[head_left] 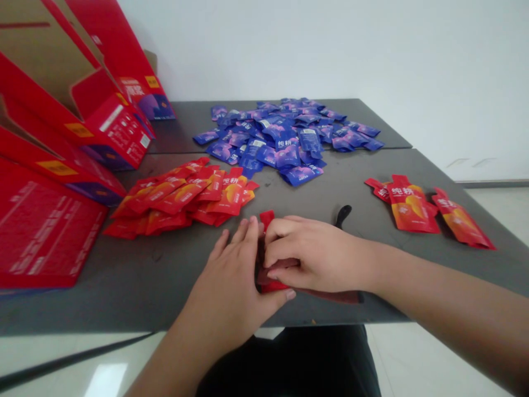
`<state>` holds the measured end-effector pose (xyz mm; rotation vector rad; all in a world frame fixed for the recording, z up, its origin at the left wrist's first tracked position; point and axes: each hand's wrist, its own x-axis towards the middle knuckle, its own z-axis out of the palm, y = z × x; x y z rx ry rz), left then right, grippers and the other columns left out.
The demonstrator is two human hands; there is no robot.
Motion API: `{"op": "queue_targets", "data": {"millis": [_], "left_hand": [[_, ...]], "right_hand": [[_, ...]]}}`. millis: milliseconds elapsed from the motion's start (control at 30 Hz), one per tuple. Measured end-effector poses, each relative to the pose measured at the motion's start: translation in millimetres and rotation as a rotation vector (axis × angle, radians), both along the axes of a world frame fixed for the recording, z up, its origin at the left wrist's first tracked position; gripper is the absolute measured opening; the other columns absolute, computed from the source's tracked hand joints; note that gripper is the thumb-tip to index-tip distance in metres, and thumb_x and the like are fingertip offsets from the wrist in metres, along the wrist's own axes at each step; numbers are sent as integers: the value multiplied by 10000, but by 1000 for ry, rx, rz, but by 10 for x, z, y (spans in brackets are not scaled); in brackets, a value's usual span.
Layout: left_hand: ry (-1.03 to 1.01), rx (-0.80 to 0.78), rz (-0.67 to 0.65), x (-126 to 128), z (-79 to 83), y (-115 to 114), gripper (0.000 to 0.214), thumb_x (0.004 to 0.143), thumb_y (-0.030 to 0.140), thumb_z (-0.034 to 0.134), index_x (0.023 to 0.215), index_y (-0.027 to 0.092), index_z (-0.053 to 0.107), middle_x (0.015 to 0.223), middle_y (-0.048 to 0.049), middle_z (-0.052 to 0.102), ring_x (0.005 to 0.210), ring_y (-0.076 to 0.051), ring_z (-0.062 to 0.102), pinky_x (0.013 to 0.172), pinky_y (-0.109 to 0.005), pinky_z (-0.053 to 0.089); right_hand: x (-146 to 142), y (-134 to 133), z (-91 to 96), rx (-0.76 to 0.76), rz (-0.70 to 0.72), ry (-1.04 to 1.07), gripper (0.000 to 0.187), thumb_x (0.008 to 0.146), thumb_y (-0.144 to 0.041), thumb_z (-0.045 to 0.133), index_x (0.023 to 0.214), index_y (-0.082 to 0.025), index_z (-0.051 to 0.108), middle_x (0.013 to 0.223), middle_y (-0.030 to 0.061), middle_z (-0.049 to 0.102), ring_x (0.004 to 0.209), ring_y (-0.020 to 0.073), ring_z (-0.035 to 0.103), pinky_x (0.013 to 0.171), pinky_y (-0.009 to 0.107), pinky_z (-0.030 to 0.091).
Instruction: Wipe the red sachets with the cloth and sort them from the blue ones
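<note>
A red pouch (266, 217) lies on the table before me, mostly covered by my hands. My left hand (235, 275) rests flat along its left side, fingers stretched out and thumb pointing right. Over the pouch, my right hand (308, 253) is closed, with bent fingers pressed on a reddish-brown piece that looks like cloth (334, 296). Its edge shows below the right wrist. What lies right under the fingertips is hidden. Behind the right wrist a black curved end (344, 214) sticks up; the rest of it is out of sight.
A heap of red pouches (182, 193) lies left of my hands. Farther back spreads a large pile of blue-purple pouches (285, 138). Several red pouches (411, 207) lie on the right. Open red cartons (45, 220) stand along the left side of the grey table (136, 298).
</note>
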<state>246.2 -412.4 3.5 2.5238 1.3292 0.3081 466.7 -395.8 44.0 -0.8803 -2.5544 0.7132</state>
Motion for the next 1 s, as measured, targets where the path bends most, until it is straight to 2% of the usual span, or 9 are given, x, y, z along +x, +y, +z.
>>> {"op": "queue_targets", "data": {"millis": [167, 333, 467, 567, 667, 733, 800, 867, 1000], "left_hand": [[9, 7, 14, 8, 2, -3, 1222, 767, 715, 790, 1662, 103, 227, 1717, -248, 318, 1594, -406, 327, 1308, -586, 294], [16, 70, 44, 8, -22, -23, 1239, 782, 734, 765, 1661, 76, 191, 1737, -270, 247, 1617, -416, 262, 1301, -609, 297], [18, 99, 48, 1, -50, -28, 1254, 780, 741, 765, 1672, 93, 168, 1732, -252, 282, 1619, -404, 266, 1295, -601, 320], [10, 93, 46, -6, -53, -27, 1249, 787, 738, 760, 1682, 119, 147, 1735, -240, 284, 1617, -401, 272, 1284, -605, 338], [-8, 96, 32, -20, -53, -25, 1176, 807, 710, 758, 1674, 153, 192, 1743, -214, 283, 1621, -389, 269, 1289, -603, 329], [-15, 96, 9, -34, -57, -22, 1124, 818, 671, 762, 1658, 148, 229, 1736, -211, 303, 1620, -389, 271, 1297, -602, 313], [-7, 96, -12, -43, -61, -18, 1122, 815, 630, 771, 1654, 124, 224, 1726, -227, 316, 1616, -400, 276, 1298, -609, 308], [7, 104, -27, -44, -63, -15, 1133, 813, 610, 773, 1654, 101, 209, 1716, -242, 330, 1611, -404, 286, 1298, -610, 307], [17, 110, -14, -25, -58, -16, 1135, 824, 647, 755, 1643, 71, 222, 1700, -253, 358, 1602, -380, 323, 1302, -583, 317]], "right_hand": [[-26, 122, -41, 71, -58, -32, 60, 967, -213, 689, 993, -210, 743, 1070, 50, 642, 1022, 196, 637, 1003, 363, 496], [21, 219, -156, 216, -286, -113, 143, 1032, -282, 614, 1060, -205, 731, 1090, 83, 650, 1004, 228, 647, 949, 389, 514], [87, 217, -190, 267, -372, -41, 200, 1056, -300, 584, 1122, -191, 739, 1121, 115, 683, 1092, 266, 657, 1004, 433, 520], [147, 154, -136, 251, -295, 163, 183, 1045, -276, 613, 1151, -195, 737, 1148, 113, 696, 1119, 251, 654, 1010, 414, 533], [192, 55, -31, 72, -80, 334, 157, 1013, -236, 675, 1147, -198, 748, 1144, 87, 707, 1094, 197, 668, 994, 346, 548], [198, -3, 38, -90, 52, 313, 145, 980, -204, 721, 1119, -195, 761, 1106, 61, 719, 1063, 171, 677, 993, 313, 545], [186, -36, 82, -190, 133, 212, 134, 951, -187, 757, 1084, -190, 775, 1068, 41, 719, 1028, 155, 678, 989, 288, 534], [164, -39, 89, -197, 153, 124, 127, 936, -190, 777, 1063, -185, 785, 1054, 34, 712, 1027, 153, 670, 997, 282, 514], [129, -6, 35, -125, 91, 74, 116, 926, -192, 783, 1041, -196, 777, 1061, 28, 714, 1075, 173, 654, 1056, 325, 472]]}}
